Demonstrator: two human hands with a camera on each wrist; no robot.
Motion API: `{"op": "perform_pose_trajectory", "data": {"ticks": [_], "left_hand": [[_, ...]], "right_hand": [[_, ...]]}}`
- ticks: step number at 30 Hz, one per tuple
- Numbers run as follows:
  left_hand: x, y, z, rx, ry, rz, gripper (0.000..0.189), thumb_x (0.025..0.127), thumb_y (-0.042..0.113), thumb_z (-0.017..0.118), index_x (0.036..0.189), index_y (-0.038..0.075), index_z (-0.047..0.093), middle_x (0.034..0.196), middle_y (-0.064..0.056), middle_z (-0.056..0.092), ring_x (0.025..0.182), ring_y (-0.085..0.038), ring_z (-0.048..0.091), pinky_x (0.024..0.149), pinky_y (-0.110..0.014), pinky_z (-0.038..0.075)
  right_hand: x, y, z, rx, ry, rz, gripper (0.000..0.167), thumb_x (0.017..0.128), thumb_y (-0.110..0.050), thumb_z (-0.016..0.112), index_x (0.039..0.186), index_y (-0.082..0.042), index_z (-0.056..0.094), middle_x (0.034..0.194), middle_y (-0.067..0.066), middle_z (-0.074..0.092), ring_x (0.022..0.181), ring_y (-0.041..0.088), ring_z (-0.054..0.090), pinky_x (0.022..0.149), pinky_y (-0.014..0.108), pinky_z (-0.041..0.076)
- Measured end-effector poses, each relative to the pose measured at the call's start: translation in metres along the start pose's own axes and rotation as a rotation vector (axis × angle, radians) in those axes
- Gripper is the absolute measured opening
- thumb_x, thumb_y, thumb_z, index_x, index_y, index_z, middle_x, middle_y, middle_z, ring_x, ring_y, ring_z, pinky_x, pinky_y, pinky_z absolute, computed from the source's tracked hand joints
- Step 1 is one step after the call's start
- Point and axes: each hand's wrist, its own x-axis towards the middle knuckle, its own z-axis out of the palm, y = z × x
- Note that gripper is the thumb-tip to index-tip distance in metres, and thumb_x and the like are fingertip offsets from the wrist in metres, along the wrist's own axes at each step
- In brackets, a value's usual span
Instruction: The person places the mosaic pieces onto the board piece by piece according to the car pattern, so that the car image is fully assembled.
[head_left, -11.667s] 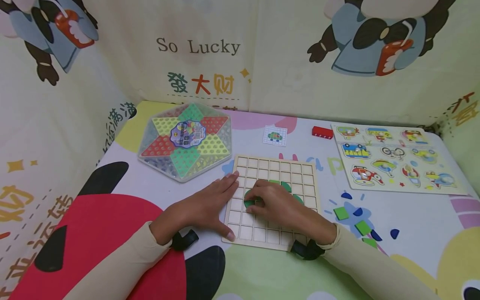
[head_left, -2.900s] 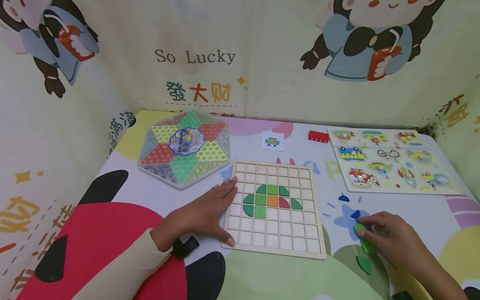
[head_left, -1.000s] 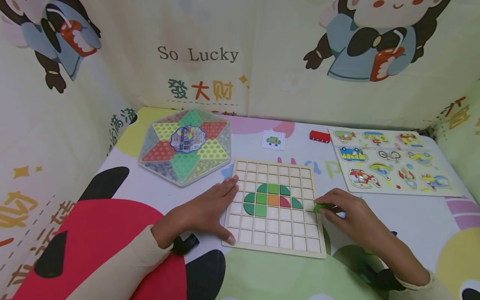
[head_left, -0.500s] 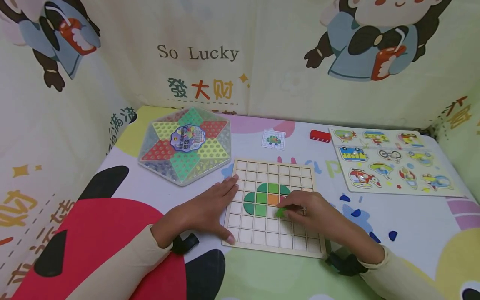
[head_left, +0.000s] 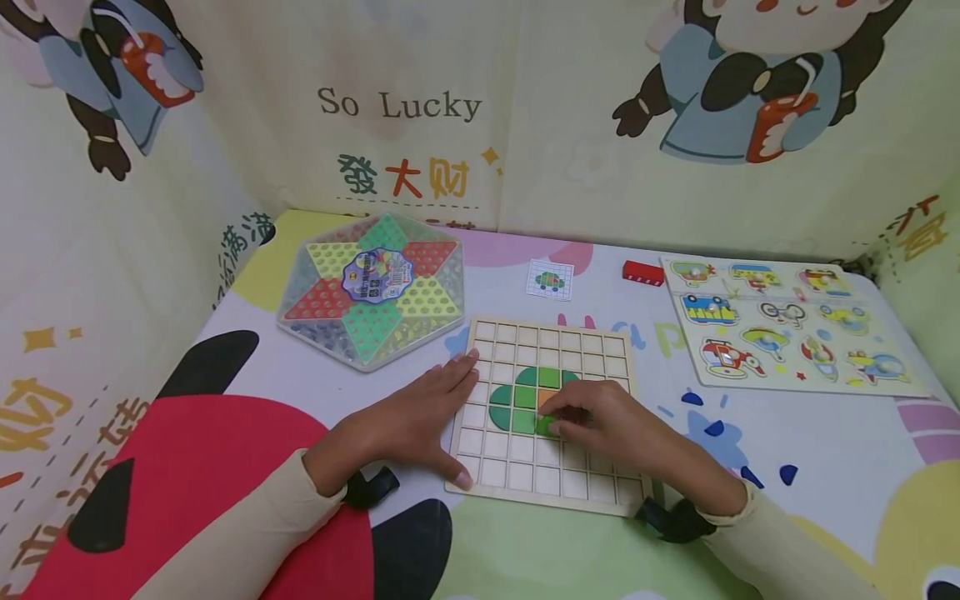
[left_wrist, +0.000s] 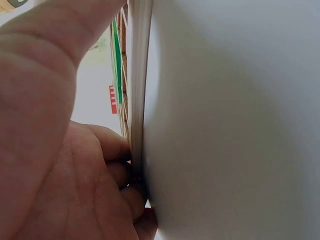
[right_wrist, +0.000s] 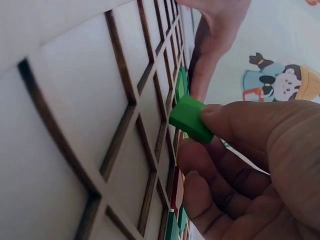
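Above the wooden grid board [head_left: 510, 475], my right hand [head_left: 611, 421] pinches a green square tile [right_wrist: 192, 117] between thumb and fingers. In the head view the tile overlaps a cell just below the orange square tile [head_left: 546, 398]. Green quarter-round tiles [head_left: 500, 417] and light green squares [head_left: 522, 421] lie in cells to the left of and above it. A red piece [right_wrist: 177, 187] shows in the right wrist view, hidden by my hand in the head view. My left hand [head_left: 408, 421] rests against the board's left edge, fingers spread, thumb at the near corner.
Behind the board lie a small picture card [head_left: 550, 280] and a red block [head_left: 642, 272]. A hexagonal Chinese checkers set [head_left: 371, 292] is at back left, a vehicle puzzle board [head_left: 795, 325] at back right. Several dark blue pieces [head_left: 715, 428] lie right of the board.
My right hand took a green square tile from the table right of the board and carried it left over the grid. Orange and red pieces showed by 2.9 s ago. My left hand stays put.
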Motion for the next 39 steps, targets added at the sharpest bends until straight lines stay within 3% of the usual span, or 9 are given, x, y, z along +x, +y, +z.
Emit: {"op": "perform_pose_trajectory", "data": {"ticks": [10, 17, 27, 39], "left_hand": [[0.0006, 0.0008, 0.0001, 0.011, 0.004, -0.001, 0.129, 0.063, 0.064, 0.081, 0.155, 0.002, 0.015, 0.163, -0.008, 0.001, 0.148, -0.023, 0.001, 0.117, -0.041, 0.011], [-0.0002, 0.0016, -0.0015, 0.007, 0.006, 0.014, 0.129, 0.063, 0.063, 0.081, 0.154, 0.001, 0.016, 0.163, -0.011, 0.003, 0.148, -0.026, 0.002, 0.117, -0.044, 0.012], [-0.0014, 0.0028, -0.0032, -0.007, 0.012, 0.014, 0.128, 0.063, 0.061, 0.082, 0.154, -0.001, 0.017, 0.162, -0.012, 0.003, 0.148, -0.028, 0.002, 0.117, -0.045, 0.012], [-0.0006, 0.004, -0.0035, -0.007, 0.008, 0.009, 0.128, 0.063, 0.06, 0.083, 0.154, -0.001, 0.017, 0.162, -0.012, 0.003, 0.148, -0.027, 0.002, 0.117, -0.045, 0.012]], "right_hand": [[0.0049, 0.0032, 0.0014, -0.079, -0.015, -0.022, 0.018, 0.086, -0.008, 0.075, 0.103, -0.014, 0.075, 0.096, -0.011, 0.062, 0.086, 0.008, 0.055, 0.073, 0.024, 0.051], [0.0042, 0.0017, 0.0026, -0.149, 0.011, -0.005, 0.019, 0.087, -0.013, 0.075, 0.106, -0.014, 0.075, 0.091, -0.012, 0.059, 0.081, 0.006, 0.053, 0.069, 0.022, 0.049], [0.0019, -0.0004, -0.0002, -0.09, 0.042, 0.066, 0.006, 0.094, -0.019, 0.068, 0.096, -0.017, 0.072, 0.074, -0.013, 0.053, 0.069, 0.009, 0.049, 0.059, 0.024, 0.044], [0.0007, -0.0006, 0.0002, 0.002, 0.014, 0.032, 0.01, 0.095, -0.015, 0.065, 0.103, -0.014, 0.071, 0.082, -0.011, 0.059, 0.071, 0.009, 0.052, 0.061, 0.023, 0.047]]}}
